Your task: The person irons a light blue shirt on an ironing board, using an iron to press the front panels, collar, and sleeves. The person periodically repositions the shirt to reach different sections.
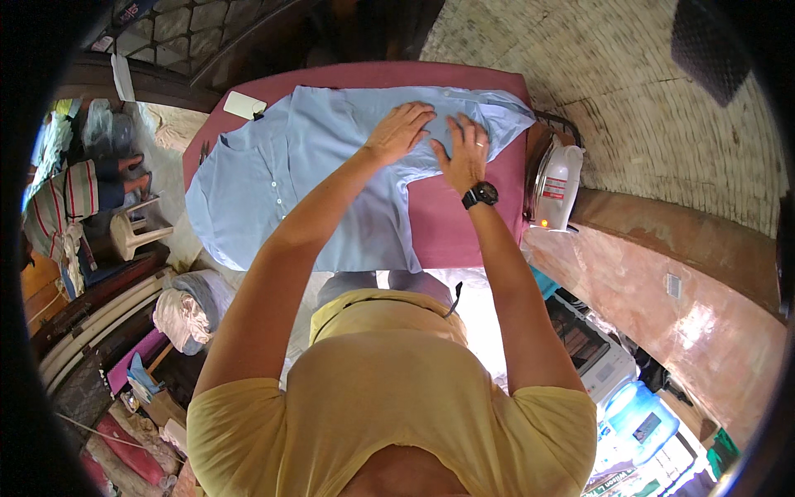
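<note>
A light blue button-up shirt [339, 157] lies spread across a dark red padded ironing board [464, 228], one sleeve stretched toward the board's right end. My left hand [401, 131] rests on the shirt near the base of that sleeve, fingers extended. Just to its right, my right hand [465, 153] presses on the sleeve with fingers spread; a ring is on one finger and a black watch [480, 195] on the wrist. Neither hand grips anything. A white iron [556, 186] with a lit orange light stands at the board's right end.
A white tag-like card [244, 105] lies at the board's far left edge. Left on the floor are a beige plastic stool [137, 228] and a bundle of cloth [186, 311]. Another person's feet [137, 178] show nearby. A blue water jug [638, 418] stands at lower right.
</note>
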Tool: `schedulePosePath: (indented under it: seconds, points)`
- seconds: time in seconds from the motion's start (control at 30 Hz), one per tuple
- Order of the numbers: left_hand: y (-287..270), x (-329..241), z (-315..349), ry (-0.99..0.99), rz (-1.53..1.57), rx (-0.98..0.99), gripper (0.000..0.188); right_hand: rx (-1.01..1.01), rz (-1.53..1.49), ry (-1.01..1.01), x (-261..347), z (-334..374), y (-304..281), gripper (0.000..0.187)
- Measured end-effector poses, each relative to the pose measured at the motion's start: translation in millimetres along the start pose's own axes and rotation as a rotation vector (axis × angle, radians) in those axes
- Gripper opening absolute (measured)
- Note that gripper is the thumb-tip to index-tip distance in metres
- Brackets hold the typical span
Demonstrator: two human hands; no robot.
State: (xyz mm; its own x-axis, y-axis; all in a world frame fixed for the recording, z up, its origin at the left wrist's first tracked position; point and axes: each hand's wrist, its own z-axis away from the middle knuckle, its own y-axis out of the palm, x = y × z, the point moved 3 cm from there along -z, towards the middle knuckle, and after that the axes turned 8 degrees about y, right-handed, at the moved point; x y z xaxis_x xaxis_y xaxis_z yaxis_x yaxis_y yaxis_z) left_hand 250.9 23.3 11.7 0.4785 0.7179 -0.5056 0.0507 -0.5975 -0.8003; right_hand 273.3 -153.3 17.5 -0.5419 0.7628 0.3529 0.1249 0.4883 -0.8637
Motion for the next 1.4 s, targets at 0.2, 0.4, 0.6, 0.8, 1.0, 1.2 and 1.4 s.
schedulePosePath:
  seconds: [0.2,0.4,0.6,0.8,1.0,1.2,1.4]
  points:
    - [-30,-38,-13,-0.034,-0.416,-0.178,0.055,0.066,-0.032,0.101,-21,10,-26,0.066]
    - [32,-39,6,-0.018,-0.223,0.142,0.063,-0.326,0.775,0.562,-94,40,-95,0.064]
    - [15,-68,-5,0.01,-0.385,0.059,0.069,-0.141,0.27,0.461,-106,38,-111,0.055]
    - [33,-51,1,-0.074,-0.232,0.048,0.068,0.0,0.118,0.679,-49,16,-34,0.034]
    - [29,-59,1,-0.054,-0.357,0.09,0.067,-0.026,0.046,0.821,-66,32,-32,0.017]
    - [33,-52,-2,-0.008,-0.368,0.055,0.058,-0.214,-0.218,0.208,-16,7,-7,0.015]
    - [16,-21,-6,-0.052,-0.225,-0.105,0.045,-0.162,-0.176,0.226,-7,6,5,0.029]
